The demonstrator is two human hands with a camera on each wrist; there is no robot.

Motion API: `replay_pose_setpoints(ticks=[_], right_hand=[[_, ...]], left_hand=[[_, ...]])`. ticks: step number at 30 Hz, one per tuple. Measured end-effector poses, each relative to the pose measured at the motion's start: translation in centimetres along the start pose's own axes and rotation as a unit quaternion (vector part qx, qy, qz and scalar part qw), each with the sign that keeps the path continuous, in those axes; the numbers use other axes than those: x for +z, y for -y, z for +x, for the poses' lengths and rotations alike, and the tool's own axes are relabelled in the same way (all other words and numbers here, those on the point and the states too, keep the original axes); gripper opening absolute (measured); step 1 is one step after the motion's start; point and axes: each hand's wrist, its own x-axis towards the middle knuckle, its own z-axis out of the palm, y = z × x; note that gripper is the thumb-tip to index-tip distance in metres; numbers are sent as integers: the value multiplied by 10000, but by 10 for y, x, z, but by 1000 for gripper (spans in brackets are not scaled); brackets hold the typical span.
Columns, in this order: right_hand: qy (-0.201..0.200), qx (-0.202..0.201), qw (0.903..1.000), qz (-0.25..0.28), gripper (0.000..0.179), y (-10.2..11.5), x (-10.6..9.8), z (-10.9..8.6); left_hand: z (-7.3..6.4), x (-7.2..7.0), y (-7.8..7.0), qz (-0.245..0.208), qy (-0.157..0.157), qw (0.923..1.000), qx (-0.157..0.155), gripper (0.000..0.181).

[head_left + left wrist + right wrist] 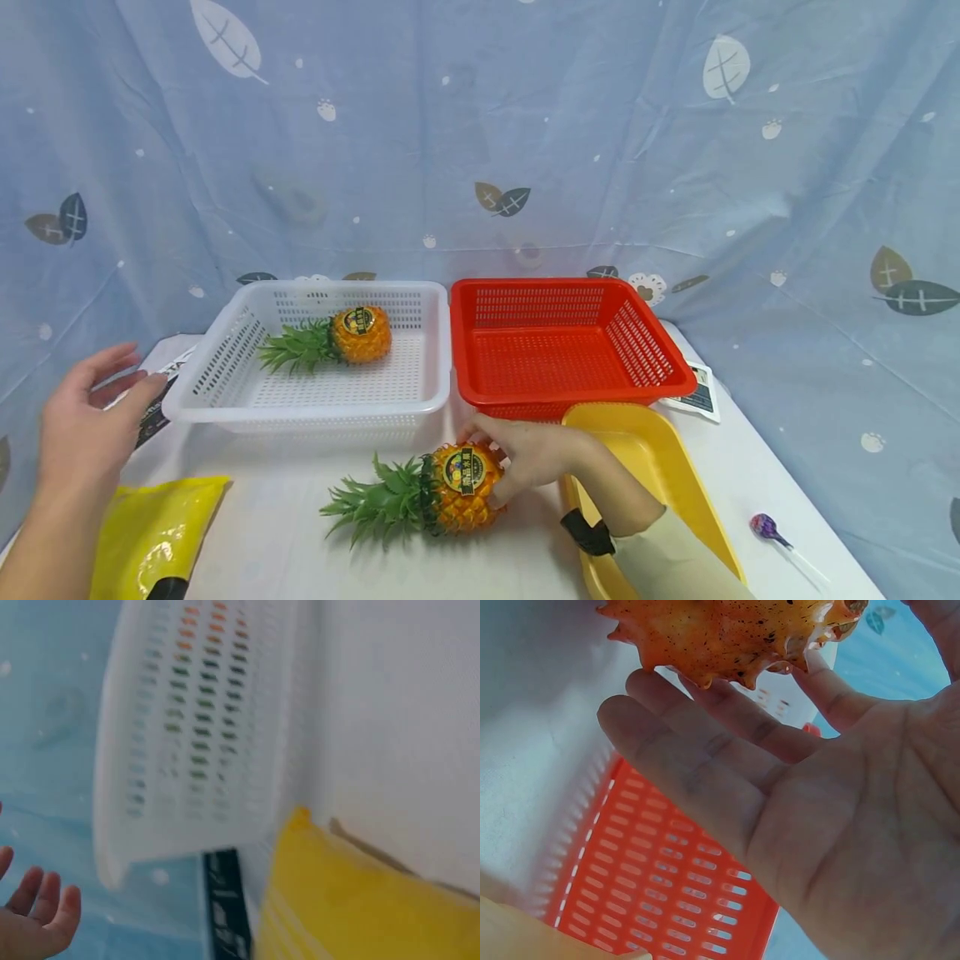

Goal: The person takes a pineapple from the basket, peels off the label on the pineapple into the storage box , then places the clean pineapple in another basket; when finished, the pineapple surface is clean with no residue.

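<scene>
On the white table, a small pineapple (448,510) with a round label lies on its side, green crown to the left. My right hand (534,457) holds its base end, thumb on the near side and fingers on the far side. Up close, the right wrist view shows several fingertips against the orange, spiky skin (720,637). My left hand (92,421) hangs in the air left of the white basket (300,414), fingers loosely spread and holding nothing. Inside that basket a second pineapple (369,340) lies on its side.
A red basket (573,400) stands right of the white one, with a yellow tray (651,437) in front, under my right forearm. At left are a yellow packet (153,537) and a dark packet (153,422). At right lie a white packet (701,398) and a lollipop (765,526).
</scene>
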Motion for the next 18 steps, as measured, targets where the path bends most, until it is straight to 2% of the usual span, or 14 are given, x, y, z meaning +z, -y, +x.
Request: replay_pose_setpoints(ticks=[1,3,5,8,12,15,18], right_hand=[[3,-3,10000,-15,66,0,0,0],[3,7,10000,-50,66,0,-1,0],[-5,38,10000,-72,66,0,-1,0],[-14,41,9999,-99,66,0,-1,0],[-17,3,9999,-99,67,-1,-1,0],[-20,35,10000,-85,67,-1,-1,-1],[-17,64,9999,-82,66,0,-1,0]], left_hand=[[-4,1,-6,-32,17,9998,197,60],[-11,1,-14,-235,221,9963,797,58],[-16,1,-20,-436,585,9860,1502,56],[-21,2,-26,-628,1138,9663,2223,52],[-30,8,-30,-320,1757,9456,2719,49],[-39,17,-33,-149,2322,9247,3013,47],[-48,25,-36,-186,2811,9040,3216,43]])
